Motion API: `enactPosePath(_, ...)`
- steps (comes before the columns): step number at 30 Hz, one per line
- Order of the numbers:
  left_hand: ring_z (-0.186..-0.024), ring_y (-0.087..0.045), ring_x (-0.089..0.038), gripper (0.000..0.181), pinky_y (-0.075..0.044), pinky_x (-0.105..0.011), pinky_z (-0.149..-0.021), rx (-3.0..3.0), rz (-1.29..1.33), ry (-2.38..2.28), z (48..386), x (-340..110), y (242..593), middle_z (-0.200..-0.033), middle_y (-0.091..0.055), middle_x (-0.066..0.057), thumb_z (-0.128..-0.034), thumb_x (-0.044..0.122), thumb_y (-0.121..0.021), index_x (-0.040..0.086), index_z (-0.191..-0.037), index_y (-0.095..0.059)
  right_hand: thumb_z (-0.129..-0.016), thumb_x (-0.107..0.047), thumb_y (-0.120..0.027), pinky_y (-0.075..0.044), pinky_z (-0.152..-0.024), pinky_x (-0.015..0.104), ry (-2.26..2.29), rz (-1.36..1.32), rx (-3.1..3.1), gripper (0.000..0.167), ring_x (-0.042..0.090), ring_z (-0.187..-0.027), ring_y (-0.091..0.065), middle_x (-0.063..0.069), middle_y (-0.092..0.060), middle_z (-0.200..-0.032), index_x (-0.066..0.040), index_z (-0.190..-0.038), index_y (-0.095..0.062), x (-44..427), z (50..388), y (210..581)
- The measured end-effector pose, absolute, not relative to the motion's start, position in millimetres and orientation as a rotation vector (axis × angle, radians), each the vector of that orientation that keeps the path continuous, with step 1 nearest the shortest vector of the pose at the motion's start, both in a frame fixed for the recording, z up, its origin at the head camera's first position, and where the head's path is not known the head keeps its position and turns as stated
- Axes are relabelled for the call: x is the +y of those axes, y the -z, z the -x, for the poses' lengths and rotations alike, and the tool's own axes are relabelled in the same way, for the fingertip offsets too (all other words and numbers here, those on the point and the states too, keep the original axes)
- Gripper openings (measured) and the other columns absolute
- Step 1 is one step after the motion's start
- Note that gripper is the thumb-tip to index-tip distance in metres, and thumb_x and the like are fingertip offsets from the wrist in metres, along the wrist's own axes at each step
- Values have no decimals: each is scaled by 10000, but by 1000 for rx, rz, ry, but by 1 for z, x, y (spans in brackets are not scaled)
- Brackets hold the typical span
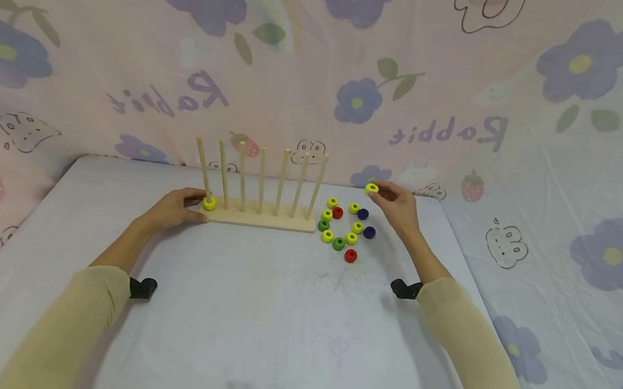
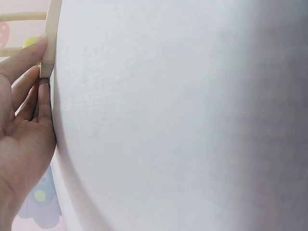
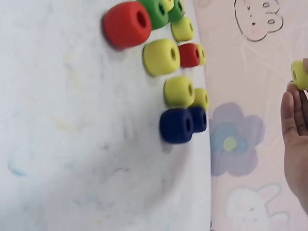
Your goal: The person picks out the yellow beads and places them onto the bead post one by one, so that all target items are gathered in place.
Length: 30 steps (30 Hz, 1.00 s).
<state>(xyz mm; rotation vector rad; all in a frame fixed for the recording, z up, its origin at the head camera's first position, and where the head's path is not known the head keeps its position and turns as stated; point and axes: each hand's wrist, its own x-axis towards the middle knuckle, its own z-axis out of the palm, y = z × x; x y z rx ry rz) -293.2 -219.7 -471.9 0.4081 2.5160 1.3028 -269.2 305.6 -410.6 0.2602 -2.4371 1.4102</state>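
Note:
A wooden rack (image 1: 259, 220) with several upright pegs stands toward the back of the table. One yellow bead (image 1: 210, 204) sits at the foot of its leftmost peg. The left hand (image 1: 173, 210) grips the left end of the rack's base (image 2: 49, 43), thumb on the near side. Raised above the table, right of the loose beads, the right hand (image 1: 398, 209) pinches a yellow bead (image 1: 372, 189) between thumb and fingertips. That bead (image 3: 299, 75) also shows at the right edge of the right wrist view, with the right hand (image 3: 296, 139) partly cut off.
Between the rack and the right hand lie several loose beads: yellow ones (image 1: 327, 236), red ones (image 1: 350, 256), green ones (image 1: 338, 244) and two dark blue ones (image 1: 369, 232). A patterned cloth (image 1: 308, 69) hangs behind the white table (image 1: 250, 321).

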Motion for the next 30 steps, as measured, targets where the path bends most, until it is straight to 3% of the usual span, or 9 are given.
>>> enactPosePath(7,-1407,-360,-411,790,-280,-493,-1183,2515,-418,-1301,294,-218,469,-1525,-364,-267,-869,165,-781,-81,-1481,-347,-927,-236,-725,-549,-913,219,-1406,-323,-2471,368,217,-1067,-659,119,-682,-1185,-52,-1242,-677,289,264,390)
enactPosePath(18,-1407,-355,-418,797,-277,-502,-1183,2494,-414,-1326,292,-213,464,-1523,-361,-276,-869,154,-781,-83,-1486,-336,-928,-116,-710,-548,-905,205,-1433,-480,-2437,334,207,-1047,-653,135,-665,-1212,-49,-1254,-677,269,257,363)
enactPosePath(30,-1406,-359,-411,806,-294,-489,-1177,2521,-412,-1287,291,-218,466,-1525,-359,-276,-865,192,-788,-83,-1481,-345,-918,-96,-717,-551,-915,229,-1380,-602,-2398,318,214,-1065,-669,116,-689,-1195,-33,-1228,-681,247,267,343)
